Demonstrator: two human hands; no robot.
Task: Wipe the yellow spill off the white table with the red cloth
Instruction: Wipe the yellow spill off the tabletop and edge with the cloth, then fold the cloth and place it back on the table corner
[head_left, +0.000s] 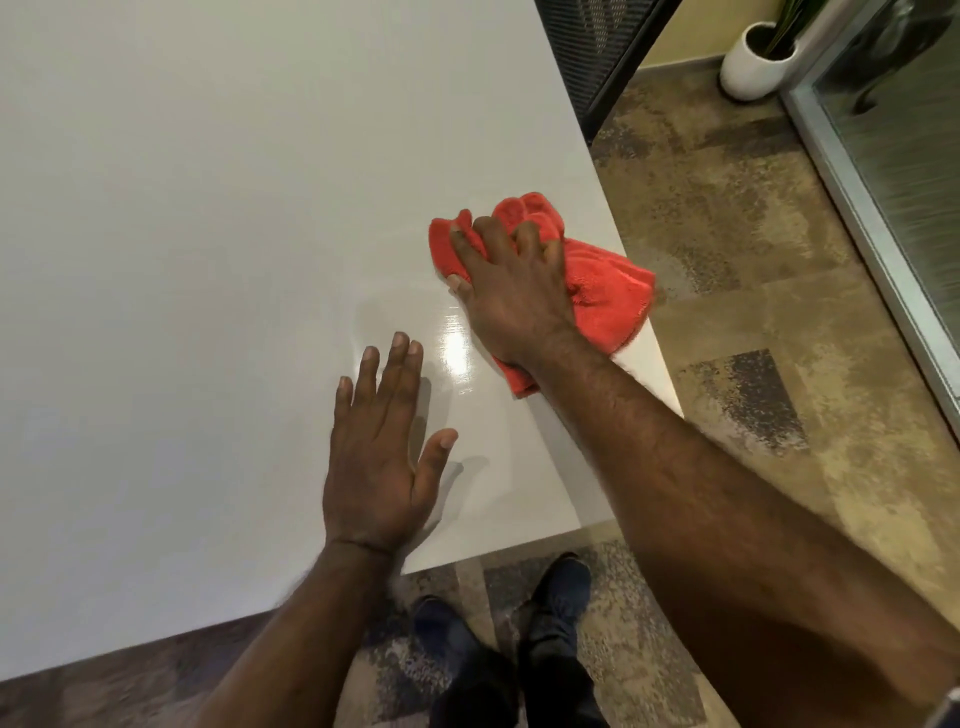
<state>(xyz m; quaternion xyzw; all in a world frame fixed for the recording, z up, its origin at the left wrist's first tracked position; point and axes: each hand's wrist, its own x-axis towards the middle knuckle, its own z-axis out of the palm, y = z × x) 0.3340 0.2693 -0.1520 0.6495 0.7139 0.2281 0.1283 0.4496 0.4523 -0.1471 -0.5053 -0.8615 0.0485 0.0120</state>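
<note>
Red cloth (597, 291): bunched and creased, lying on the white table (182, 234) close to its right edge, with one fold overhanging that edge slightly. Long axis runs diagonally, from the far-left bunched end toward the near-right, roughly following the table edge. No label or writing readable on it.

Right hand (511, 301): palm down on top of the cloth, fingers (462, 249) spread and curled into the fabric, pressing it flat against the tabletop. Thumb tip at the cloth's left border, touching or nearly touching bare table. Forearm extends in from the near-right, crossing the table's near right corner.

Left hand (379, 457): flat on the tabletop, palm down, fingers straight and close together, thumb angled out to the right. Holds nothing. Sits near the front edge, left of and nearer than the cloth, apart from it.

Between the two hands: a glossy wet-looking patch (452, 348) with a bright reflection. No yellow visible on the exposed surface; cannot tell what lies under the cloth.

Surroundings: patterned floor (753, 312) right of table; dark shoes (561, 587) below the front edge; white planter (753, 62) at far right.
</note>
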